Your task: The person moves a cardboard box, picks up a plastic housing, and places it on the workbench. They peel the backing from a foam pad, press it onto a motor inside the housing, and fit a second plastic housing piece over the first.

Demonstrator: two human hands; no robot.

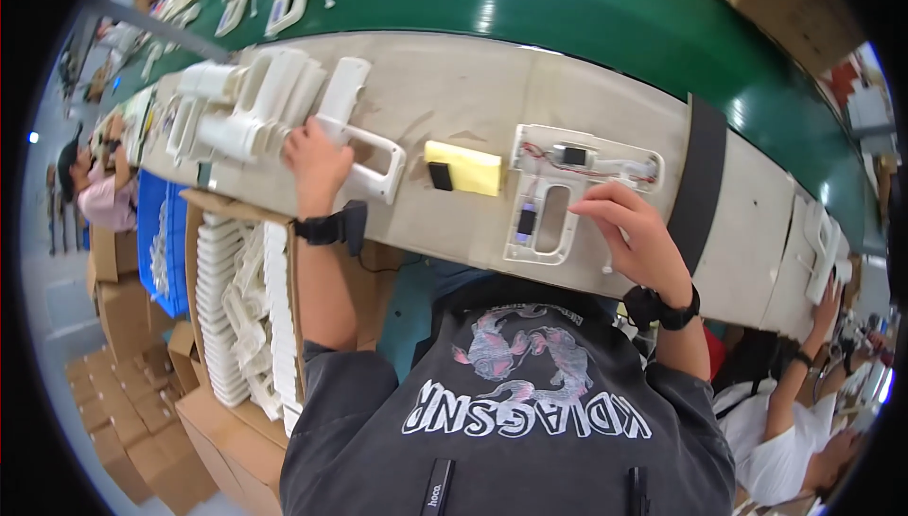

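Note:
My left hand [320, 161] is closed on a white plastic toy-gun-shaped shell half [342, 90] with a looped handle, beside a pile of similar white shells [248, 100]. Its fingertips are partly hidden among the parts. My right hand [636, 232] hovers over the handle side of another shell half [619, 158], fingers loosely bent and apart from the thumb, nothing visible in them. That half lies with its inside up, showing red wires [537, 151], a black block [573, 156] and a purple-and-black part [527, 220] in the handle.
Between the shells lie a yellow pad [476, 168] and a small black block [440, 175]. A green conveyor belt [567, 5] runs beyond the table. A carton of white parts [195, 279] and a blue bin [149, 232] stand left. Co-workers sit at both sides.

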